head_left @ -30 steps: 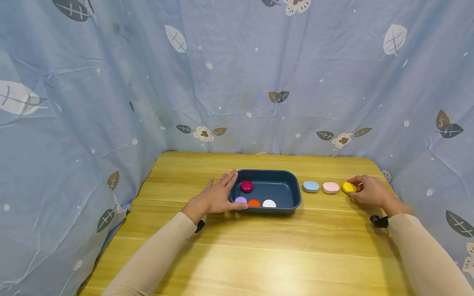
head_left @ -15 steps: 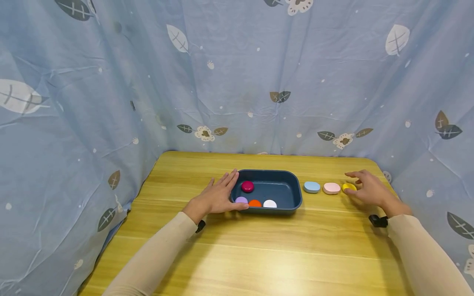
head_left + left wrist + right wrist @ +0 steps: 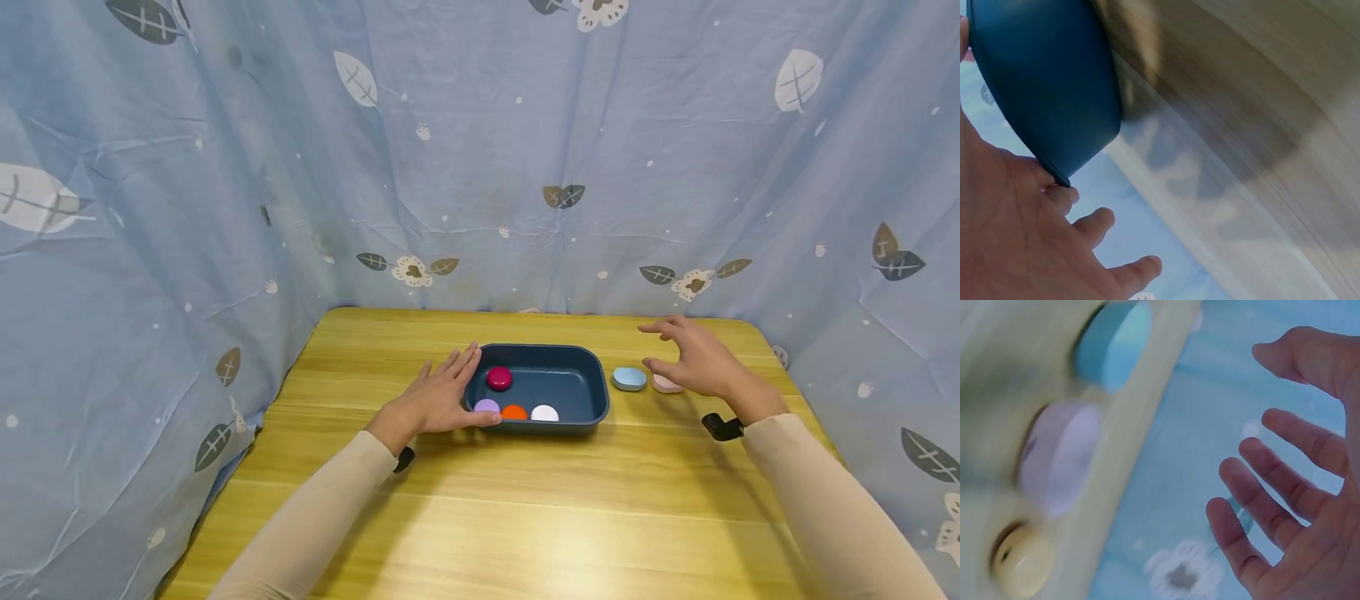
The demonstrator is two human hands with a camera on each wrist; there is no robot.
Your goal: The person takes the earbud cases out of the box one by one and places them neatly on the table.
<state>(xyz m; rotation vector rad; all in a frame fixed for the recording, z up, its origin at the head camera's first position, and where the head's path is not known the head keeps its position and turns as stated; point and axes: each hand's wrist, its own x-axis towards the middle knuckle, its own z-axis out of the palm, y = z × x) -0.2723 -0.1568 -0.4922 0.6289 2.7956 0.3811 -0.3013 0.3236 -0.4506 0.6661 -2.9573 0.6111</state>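
Observation:
My left hand (image 3: 435, 400) lies against the left end of a dark blue rectangular tray (image 3: 566, 426), fingers extended along its rim and thumb along the front edge. The tray's outer wall (image 3: 1054, 87) fills the upper left of the left wrist view. Inside are a dark red round piece (image 3: 499, 378) and purple (image 3: 487, 406), orange (image 3: 513, 412) and white (image 3: 544, 413) pieces, partly hidden by the front wall. My right hand (image 3: 693, 358), holding nothing, hovers with spread fingers over a pink oval piece (image 3: 666, 384). A yellow round piece (image 3: 1024, 561) shows only in the right wrist view.
A light blue oval piece (image 3: 629, 379) sits between the tray and the pink one. Everything stands on a wood-grain table (image 3: 525, 517). A blue patterned curtain (image 3: 480, 167) hangs behind the table and along both sides.
My right hand has let go of the yellow piece, lifted and moved left over the pink one. The left hand and the tray have stayed in place.

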